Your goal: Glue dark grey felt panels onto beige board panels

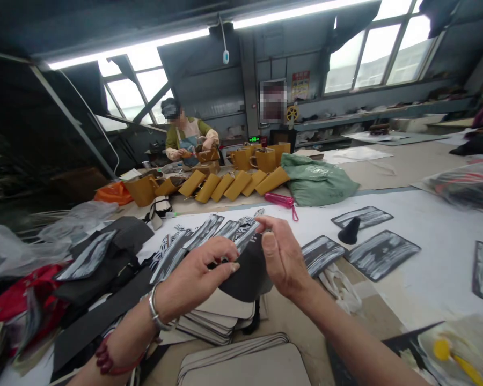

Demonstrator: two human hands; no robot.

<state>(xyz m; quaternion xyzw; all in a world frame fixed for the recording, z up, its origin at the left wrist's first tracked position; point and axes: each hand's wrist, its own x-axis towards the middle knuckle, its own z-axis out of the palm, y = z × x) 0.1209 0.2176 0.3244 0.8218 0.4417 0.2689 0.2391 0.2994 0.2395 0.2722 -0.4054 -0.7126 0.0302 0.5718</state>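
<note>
Over the middle of the table, a dark bag piece point(247, 273) with a glue-smeared strip along its upper part is between my two hands. My left hand point(203, 273) has its thumb and fingers curled around its left edge. At the upper right edge my right hand point(284, 257) pinches it with bent fingers. Below lies a stack of pale, round-cornered panels point(215, 321), with another pale stack point(245, 367) nearer me. Glue-streaked black panels point(384, 254) lie to the right, and others point(205, 230) sit just beyond my left hand.
A black cone point(349, 230) stands among the right panels. Mustard-coloured bags point(225, 186), a pink case point(279, 200) and a green sack point(320, 179) line the far side. Behind them a co-worker point(191, 136) handles something. Red and black fabric point(36, 289) is heaped left.
</note>
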